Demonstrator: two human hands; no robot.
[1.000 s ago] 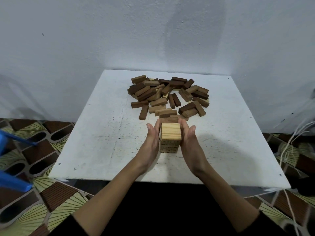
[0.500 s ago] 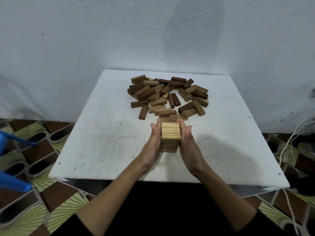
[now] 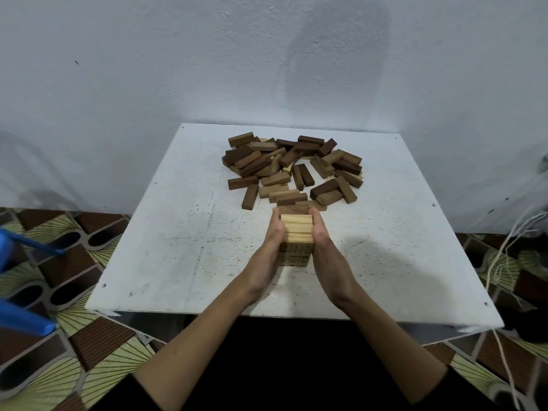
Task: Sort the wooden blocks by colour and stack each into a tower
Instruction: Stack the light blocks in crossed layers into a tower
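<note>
Both hands closed in since earlier, left hand point(image 3: 271, 244), right hand point(image 3: 321, 241), fingers pressing pale tower point(image 3: 296, 232)

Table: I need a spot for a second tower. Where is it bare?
Bare on the table left of the left hand, and right of the right hand. Crowded at the back: the pile, just behind the tower.

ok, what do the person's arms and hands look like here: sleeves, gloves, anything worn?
Both hands are bare: no gloves, rings or watch visible on the left hand or the right hand. Forearms are uncovered. Dark, apparently black sleeves show only at the bottom corners of the frame, pushed up near the elbows. No markings or cables on either arm.
</note>
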